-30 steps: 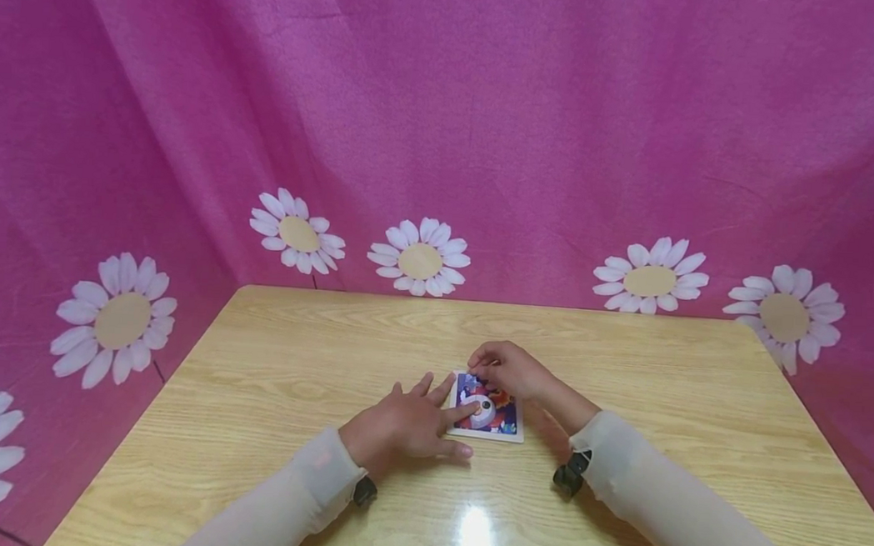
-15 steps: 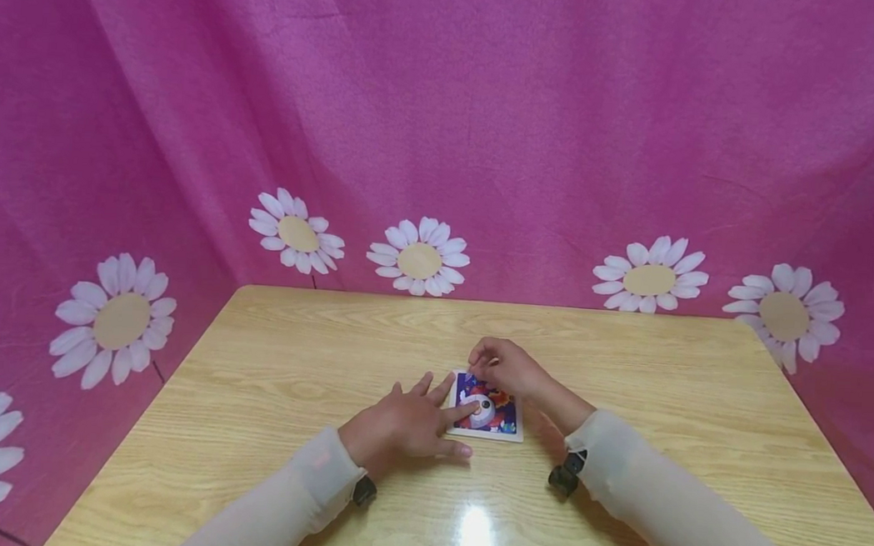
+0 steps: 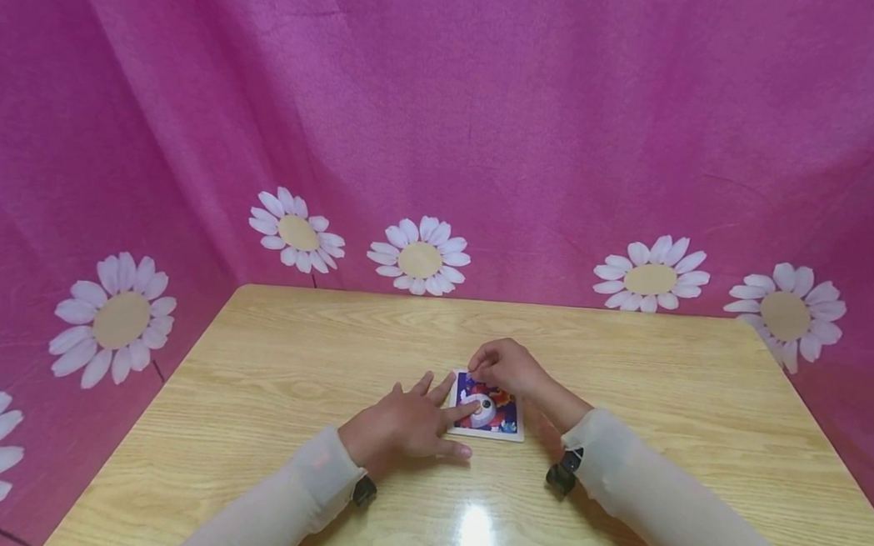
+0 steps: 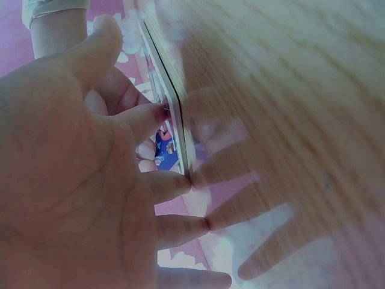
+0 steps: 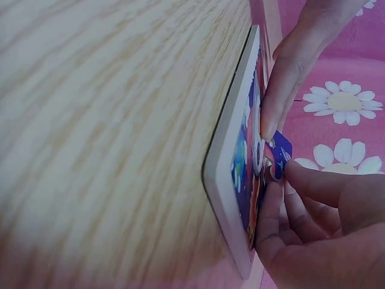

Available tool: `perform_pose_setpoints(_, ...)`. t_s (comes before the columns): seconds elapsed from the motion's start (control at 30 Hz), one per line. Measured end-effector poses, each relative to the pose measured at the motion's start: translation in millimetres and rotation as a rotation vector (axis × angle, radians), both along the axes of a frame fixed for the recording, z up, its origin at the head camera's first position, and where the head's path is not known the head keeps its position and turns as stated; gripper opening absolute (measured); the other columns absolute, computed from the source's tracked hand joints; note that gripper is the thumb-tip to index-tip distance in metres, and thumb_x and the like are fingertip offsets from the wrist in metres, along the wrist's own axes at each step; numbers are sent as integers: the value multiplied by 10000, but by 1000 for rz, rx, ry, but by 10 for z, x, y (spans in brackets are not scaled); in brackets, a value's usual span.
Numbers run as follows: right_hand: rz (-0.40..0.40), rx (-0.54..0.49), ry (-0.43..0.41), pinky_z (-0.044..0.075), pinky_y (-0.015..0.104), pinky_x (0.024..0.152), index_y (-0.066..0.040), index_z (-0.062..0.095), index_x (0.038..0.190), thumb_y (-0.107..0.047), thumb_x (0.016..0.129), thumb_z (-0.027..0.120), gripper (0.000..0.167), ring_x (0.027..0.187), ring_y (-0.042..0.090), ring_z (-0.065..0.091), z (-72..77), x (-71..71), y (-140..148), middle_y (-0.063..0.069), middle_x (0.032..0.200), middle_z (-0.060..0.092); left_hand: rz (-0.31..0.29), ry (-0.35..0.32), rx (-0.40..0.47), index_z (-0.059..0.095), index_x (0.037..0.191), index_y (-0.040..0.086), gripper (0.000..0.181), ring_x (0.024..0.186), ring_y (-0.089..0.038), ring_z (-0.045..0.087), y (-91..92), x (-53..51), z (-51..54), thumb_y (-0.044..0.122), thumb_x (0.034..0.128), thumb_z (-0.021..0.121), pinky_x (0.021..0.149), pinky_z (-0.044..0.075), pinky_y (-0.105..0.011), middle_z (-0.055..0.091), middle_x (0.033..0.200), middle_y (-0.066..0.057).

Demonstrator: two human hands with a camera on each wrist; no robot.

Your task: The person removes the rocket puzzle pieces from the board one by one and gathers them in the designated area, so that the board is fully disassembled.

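Observation:
A square picture puzzle with a pale frame lies flat on the table, showing a white round figure on dark blue. My left hand has its fingers spread, the index fingertip resting on the picture and the others beside or on the frame's left edge. At the far left corner of the puzzle is my right hand. In the right wrist view its thumb and finger pinch a small dark blue puzzle piece, which stands tilted up from the board. The piece's lower edge is partly hidden by fingers.
The wooden table extends around the puzzle on all sides. A pink curtain with white daisies hangs behind the far edge and along the sides. Dark wrist devices sit under both sleeves.
My right hand lifts slightly away from the puzzle's far edge, then dips a little, its wrist drifting slightly left. The left hand and the board stay in place.

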State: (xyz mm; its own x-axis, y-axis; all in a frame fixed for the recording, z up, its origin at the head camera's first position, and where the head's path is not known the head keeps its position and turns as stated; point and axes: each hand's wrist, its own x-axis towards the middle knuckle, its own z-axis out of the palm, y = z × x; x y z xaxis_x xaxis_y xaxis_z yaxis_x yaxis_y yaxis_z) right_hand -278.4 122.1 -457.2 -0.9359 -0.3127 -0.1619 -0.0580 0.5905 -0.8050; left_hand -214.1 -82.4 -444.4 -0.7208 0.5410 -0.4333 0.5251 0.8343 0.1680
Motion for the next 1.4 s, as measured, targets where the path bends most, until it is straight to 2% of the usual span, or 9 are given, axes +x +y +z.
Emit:
perform_pose_setpoints(0.47,-31,-37,-1,575,285,728,-16,745,950,-4,949,688,59,787,160,659,-47,-24,1,80,900,722,-1,10,2,217,1612,498,803,1591,-373,89,-4,13,11,800,913,473,1187,181,-711,83,1742,-43)
perform_pose_setpoints(0.93,-27,-74,-35,606,340,774,7,749,977,0,952,687,67,814,191,694,13,-28,23,115,945,734,4,-4,9,219,1610,498,808,1591,-375,73,-8,12,14,801,909,483,1190,186,-702,70,1743,-45)
perform_pose_setpoints(1.4,-15,-67,20,602,308,771,35,749,987,11,922,710,81,820,183,702,5,-65,160,138,949,752,13,-10,26,231,1610,494,810,1589,-379,89,-11,19,15,798,907,494,1187,198,-701,73,1742,-43)
